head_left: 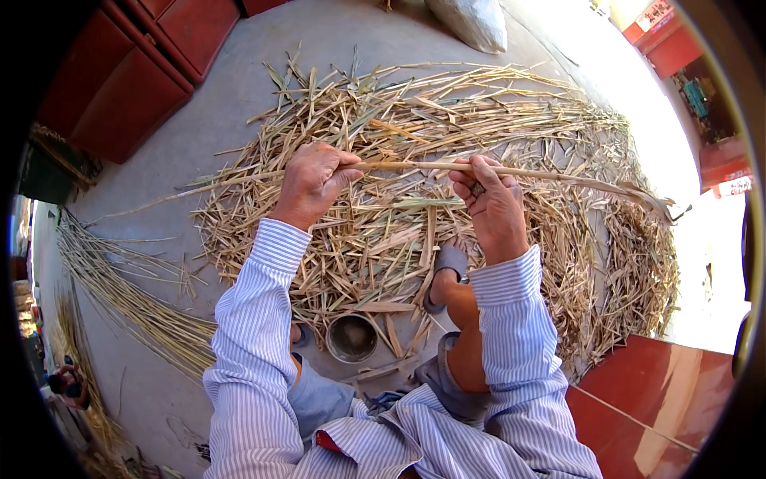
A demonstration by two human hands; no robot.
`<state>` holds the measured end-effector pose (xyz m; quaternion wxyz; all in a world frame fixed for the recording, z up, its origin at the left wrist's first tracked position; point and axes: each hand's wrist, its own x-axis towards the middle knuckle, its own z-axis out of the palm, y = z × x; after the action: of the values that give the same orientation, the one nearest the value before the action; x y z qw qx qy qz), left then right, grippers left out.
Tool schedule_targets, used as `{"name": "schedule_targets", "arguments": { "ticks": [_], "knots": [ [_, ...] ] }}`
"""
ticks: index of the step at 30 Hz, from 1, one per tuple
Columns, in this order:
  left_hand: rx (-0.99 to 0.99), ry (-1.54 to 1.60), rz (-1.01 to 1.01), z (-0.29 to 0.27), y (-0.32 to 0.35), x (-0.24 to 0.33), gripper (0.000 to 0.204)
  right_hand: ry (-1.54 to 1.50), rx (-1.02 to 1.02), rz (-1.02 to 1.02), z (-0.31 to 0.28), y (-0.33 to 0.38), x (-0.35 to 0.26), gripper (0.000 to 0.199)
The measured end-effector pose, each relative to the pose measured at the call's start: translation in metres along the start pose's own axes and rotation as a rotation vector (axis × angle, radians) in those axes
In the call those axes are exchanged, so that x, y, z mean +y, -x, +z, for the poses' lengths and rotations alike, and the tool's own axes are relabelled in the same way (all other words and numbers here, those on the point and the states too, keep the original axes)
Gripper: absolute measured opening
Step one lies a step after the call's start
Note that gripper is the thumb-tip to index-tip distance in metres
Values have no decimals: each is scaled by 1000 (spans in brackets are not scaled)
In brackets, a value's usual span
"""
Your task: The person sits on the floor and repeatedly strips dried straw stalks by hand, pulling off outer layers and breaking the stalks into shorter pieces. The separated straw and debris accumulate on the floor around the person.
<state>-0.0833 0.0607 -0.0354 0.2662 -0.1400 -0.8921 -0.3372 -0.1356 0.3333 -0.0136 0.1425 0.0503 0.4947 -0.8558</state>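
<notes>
Both hands (309,187) (495,206) pinching one stalk (399,166), grey floor (219,100) under straw (351,239) (bright at right), red furniture (120,88) upper left

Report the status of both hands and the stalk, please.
Left hand, right hand: both gripping long stalk. Stalk stretched above loose dry scraps. Nothing visibly blocking.

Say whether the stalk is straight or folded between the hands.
Straight: the stalk runs without a fold from left hand to right hand.

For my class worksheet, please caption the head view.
Left hand and right hand grip a long stalk above scattered dry plant strips.
</notes>
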Motion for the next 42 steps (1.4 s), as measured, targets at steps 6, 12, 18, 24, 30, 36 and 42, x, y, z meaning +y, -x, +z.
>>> {"name": "schedule_targets", "arguments": {
  "ticks": [6, 12, 18, 24, 30, 36, 42],
  "knots": [
    [346, 746, -557, -6, -7, 7, 16, 99, 51, -79, -11, -2, 1, 21],
    [316, 378, -488, -52, -1, -28, 34, 130, 100, -119, -21, -7, -5, 23],
    [-7, -57, -39, 9, 12, 7, 26, 211, 86, -208, -1, 3, -4, 24],
    [112, 216, -298, 15, 6, 23, 16, 228, 140, -197, -16, 1, -6, 22],
    [541, 610, -554, -51, 4, -24, 24, 239, 198, -184, -23, -7, -7, 23],
    [87, -449, -42, -43, 14, -22, 41, 137, 123, -117, -26, -9, -6, 27],
    [-141, -155, -56, -23, 5, 1, 31, 14, 20, -87, -26, -12, -7, 23]
  ]
}}
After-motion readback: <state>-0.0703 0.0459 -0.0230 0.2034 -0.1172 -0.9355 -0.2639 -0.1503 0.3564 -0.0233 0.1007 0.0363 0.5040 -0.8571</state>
